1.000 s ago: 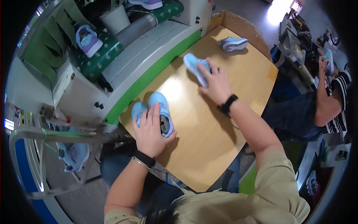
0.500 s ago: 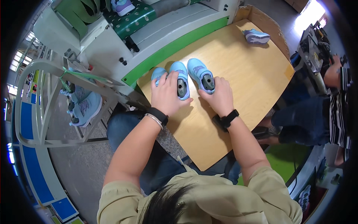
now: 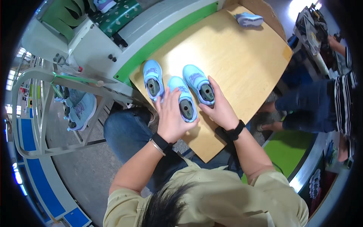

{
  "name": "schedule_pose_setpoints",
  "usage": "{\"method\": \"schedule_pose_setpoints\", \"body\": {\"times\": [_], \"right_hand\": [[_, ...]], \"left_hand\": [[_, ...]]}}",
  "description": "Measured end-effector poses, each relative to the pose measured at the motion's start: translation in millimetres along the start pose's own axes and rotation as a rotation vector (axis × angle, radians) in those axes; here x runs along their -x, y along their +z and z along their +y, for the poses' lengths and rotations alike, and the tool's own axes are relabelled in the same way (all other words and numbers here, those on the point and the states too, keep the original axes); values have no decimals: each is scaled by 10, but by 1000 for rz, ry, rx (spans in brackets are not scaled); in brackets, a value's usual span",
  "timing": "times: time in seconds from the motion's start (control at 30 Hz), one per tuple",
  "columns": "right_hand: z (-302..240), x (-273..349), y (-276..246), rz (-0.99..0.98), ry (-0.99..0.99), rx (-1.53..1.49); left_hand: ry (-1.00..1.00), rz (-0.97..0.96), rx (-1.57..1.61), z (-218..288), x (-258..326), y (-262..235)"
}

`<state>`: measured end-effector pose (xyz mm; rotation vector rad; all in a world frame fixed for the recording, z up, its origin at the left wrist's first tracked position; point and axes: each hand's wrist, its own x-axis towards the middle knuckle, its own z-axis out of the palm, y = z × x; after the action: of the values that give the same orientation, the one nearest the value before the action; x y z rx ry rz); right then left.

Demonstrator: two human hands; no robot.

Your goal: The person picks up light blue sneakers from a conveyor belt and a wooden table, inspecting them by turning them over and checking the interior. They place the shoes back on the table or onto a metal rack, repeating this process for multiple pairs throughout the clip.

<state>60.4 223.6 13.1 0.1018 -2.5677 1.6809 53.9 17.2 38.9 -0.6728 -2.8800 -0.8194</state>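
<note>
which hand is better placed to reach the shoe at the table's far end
Probably the right hand: it is nearer the far shoe, though busy holding the rightmost near shoe. The left hand is farther off, on the middle shoe.

On the tan worktop [image 3: 227,60]: just left of the middle shoe [image 3: 183,94], the left shoe [image 3: 152,75], upright; well beyond and to the right, the far shoe [image 3: 249,20]. Cannot tell as resting or lifted: the middle shoe and, just right of it, the right shoe [image 3: 197,80].
</note>
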Motion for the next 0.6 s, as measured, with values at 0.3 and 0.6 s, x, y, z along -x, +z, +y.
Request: {"method": "schedule_pose_setpoints", "body": {"times": [0.3, 0.6], "right_hand": [[74, 19, 117, 20, 101, -61], [-265, -259, -304, 175, 204, -287]], "left_hand": [[255, 490, 210, -123, -1260, -1434], [53, 552, -344, -571, -2470, -1588]]}}
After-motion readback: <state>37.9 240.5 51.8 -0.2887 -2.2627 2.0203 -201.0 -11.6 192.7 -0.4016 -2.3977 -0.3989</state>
